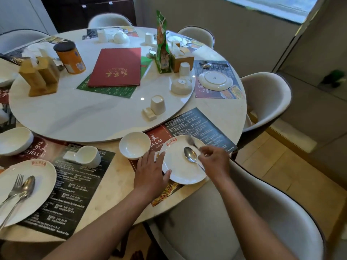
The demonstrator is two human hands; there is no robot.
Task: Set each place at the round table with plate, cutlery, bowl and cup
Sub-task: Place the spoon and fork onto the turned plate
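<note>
A white plate [180, 171] lies on a dark placemat [202, 124] at the table's near right edge. My left hand [150, 173] rests on the plate's left rim, thumb over the edge. My right hand [214, 160] pinches the handles of a spoon [190, 154] and a fork [191, 141] over the plate. An upright white bowl [134, 145] stands just left of the plate. On the turntable behind it stands an upturned cup [158, 104] beside a small white rest [149, 113].
To the left, another setting has a plate with fork and spoon [24, 192], a cup on its side [90, 156] and a tilted bowl [15, 140]. The turntable [75, 117] carries a red menu [116, 67], an orange can [69, 57] and wooden holders. A grey chair [234, 222] stands at my right.
</note>
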